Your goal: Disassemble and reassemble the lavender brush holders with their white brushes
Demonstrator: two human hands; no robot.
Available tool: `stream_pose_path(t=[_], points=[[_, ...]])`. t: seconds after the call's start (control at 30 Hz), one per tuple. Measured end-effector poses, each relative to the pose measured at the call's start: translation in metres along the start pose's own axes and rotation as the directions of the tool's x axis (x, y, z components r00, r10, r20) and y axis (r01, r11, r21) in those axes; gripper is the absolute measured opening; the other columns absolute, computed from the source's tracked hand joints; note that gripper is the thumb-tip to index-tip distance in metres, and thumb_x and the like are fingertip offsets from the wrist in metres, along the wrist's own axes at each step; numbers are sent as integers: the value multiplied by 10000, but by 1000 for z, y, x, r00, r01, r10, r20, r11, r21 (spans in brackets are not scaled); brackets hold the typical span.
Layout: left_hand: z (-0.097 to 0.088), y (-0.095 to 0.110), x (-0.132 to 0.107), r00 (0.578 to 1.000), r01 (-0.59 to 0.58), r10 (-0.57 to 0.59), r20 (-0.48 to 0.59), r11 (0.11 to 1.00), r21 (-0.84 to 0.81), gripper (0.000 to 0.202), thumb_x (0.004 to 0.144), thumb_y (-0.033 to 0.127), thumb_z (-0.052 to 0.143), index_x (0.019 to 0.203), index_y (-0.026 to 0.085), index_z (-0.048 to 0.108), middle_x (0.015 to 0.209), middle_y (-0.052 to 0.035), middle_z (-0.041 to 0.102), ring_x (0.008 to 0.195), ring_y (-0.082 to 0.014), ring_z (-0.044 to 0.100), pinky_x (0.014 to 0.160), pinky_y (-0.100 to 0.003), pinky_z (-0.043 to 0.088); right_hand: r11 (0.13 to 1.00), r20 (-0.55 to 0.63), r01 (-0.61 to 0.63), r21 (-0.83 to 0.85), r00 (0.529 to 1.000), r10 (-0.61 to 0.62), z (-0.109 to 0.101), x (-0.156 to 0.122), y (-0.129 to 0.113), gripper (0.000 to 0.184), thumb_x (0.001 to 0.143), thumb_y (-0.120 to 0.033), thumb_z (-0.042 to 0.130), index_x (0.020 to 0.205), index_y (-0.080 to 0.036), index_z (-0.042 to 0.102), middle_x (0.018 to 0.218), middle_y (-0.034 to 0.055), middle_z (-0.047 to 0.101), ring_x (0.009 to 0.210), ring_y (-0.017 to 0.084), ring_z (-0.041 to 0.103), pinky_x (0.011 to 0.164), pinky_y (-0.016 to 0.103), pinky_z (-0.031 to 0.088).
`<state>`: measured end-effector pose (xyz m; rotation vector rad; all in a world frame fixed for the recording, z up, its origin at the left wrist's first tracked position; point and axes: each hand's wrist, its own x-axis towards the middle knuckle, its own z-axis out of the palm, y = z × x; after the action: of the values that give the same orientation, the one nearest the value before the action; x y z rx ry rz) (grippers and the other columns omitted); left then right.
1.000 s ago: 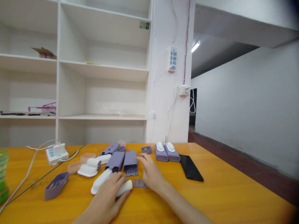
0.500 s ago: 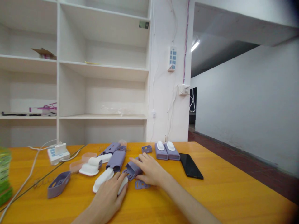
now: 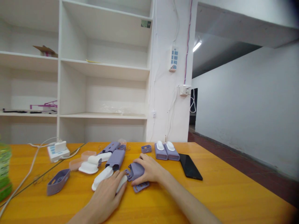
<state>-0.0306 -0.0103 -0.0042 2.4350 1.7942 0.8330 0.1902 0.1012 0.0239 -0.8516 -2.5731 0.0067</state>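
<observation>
My right hand (image 3: 150, 169) is wrapped round a purple plastic housing (image 3: 136, 171), thumb in front and fingers over the top. A flat purple cut-out plate (image 3: 141, 187) lies just under that thumb. To its left, my left hand (image 3: 108, 191) is closed on a white rounded piece (image 3: 121, 183), partly hidden between thumb and index finger. A larger white ribbed piece (image 3: 102, 178) lies beside the left fingers. Behind it lies another purple housing (image 3: 116, 159), its open end towards me.
On the wooden table (image 3: 187, 202) are two purple units with white tops (image 3: 166, 151), a black phone (image 3: 191, 167), a purple end cap (image 3: 59, 182), more white pieces (image 3: 90, 165) and a power strip (image 3: 58, 151). A green bottle (image 3: 4, 169) stands at the left edge.
My right hand has closed further round the purple housing and turned it slightly, shifting it a little right. The flat plate has turned a little. My left hand stays nearly in place.
</observation>
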Motion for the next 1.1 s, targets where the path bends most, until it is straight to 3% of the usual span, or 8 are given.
stream_pose_path(t=[0.13,0.23,0.33,0.4,0.5,0.63,0.83,1.1], points=[[2,-5,2,991,17,-44,-130,979,-203,318,980,416,504,1228,263,634,1203,-92,721,1099,-292,667,971,-411,468,998,-69,-60,-5,996,59,-10,4,-2,802,597,-718,841,1166,-189,640,1166,94,604,1034,293,633,898,398,505],[3,-5,8,955,106,-247,-165,803,-587,320,886,500,648,1080,246,651,955,-50,754,869,-254,694,774,-339,514,996,-131,-94,-1,987,93,-24,-3,-17,826,599,-721,840,1186,-186,612,1191,105,607,1061,311,622,916,418,487],[5,-1,12,926,161,-372,-64,543,-824,469,792,627,697,998,218,600,729,-6,707,540,-173,605,488,-253,447,991,-200,-135,18,970,136,-35,-27,-47,866,650,-683,838,1305,-202,535,1229,109,619,1135,334,589,983,463,439],[6,5,12,924,187,-382,-12,480,-857,519,808,679,648,1009,206,575,665,11,677,426,-130,520,397,-223,382,988,-192,-146,54,969,153,-36,-48,-67,904,587,-675,878,1309,-248,540,1227,76,641,1101,323,606,981,458,440],[6,18,7,917,219,-390,78,332,-917,505,848,655,643,1046,195,577,684,7,672,459,-112,537,407,-192,380,984,-145,-174,47,973,179,-30,-69,-82,925,545,-722,868,1302,-281,571,1198,58,654,1059,333,607,958,476,452],[12,33,2,919,248,-332,214,64,-967,494,797,584,768,1038,188,596,700,-3,683,520,-109,568,429,-171,371,983,-150,-177,52,972,183,-16,-72,-76,983,580,-797,794,1372,-271,544,1221,75,648,1076,337,597,976,491,446],[20,40,1,919,312,-274,283,68,-948,534,763,607,792,1031,184,606,613,19,655,443,-86,501,410,-167,335,987,-172,-146,67,973,156,-12,-73,-69,998,589,-789,797,1393,-268,520,1230,69,646,1100,314,602,991,463,443],[20,39,2,923,307,-270,273,93,-947,503,800,594,766,1022,175,597,592,24,639,424,-62,455,392,-147,283,987,-152,-131,90,978,144,-11,-75,-72,964,593,-782,801,1382,-300,527,1218,55,641,1075,308,594,968,440,445]])
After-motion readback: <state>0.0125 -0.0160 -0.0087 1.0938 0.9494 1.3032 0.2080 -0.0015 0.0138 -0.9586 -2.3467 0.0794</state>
